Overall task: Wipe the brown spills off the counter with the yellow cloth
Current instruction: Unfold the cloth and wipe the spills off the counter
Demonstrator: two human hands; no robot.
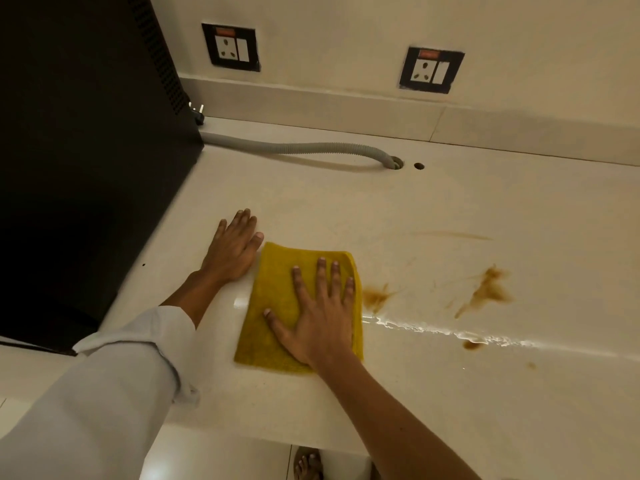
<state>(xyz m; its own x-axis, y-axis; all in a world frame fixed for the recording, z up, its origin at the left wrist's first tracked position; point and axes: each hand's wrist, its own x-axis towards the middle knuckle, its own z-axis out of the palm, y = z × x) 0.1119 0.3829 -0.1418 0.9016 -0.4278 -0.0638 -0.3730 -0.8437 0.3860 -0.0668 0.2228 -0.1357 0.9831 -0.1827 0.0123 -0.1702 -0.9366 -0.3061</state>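
Observation:
The yellow cloth (273, 306) lies folded flat on the cream counter (346, 202). My right hand (318, 317) presses down on it, palm flat and fingers spread. To the cloth's left, my left hand (233, 247) rests flat on the bare counter with its fingers apart, just touching the cloth's top left corner. A brown spill (375, 296) sits right at the cloth's right edge. A bigger brown spill (486, 289) lies farther right, a faint brown streak (450, 234) above it, and small brown spots (472, 345) near a wet shiny line (433, 330).
A large black appliance (86, 150) fills the left side of the counter. A grey corrugated hose (298, 148) runs from it into a counter hole (396, 163). Two wall sockets (231, 46) (431, 70) sit above the backsplash. A bare foot (308, 462) shows below the counter's front edge.

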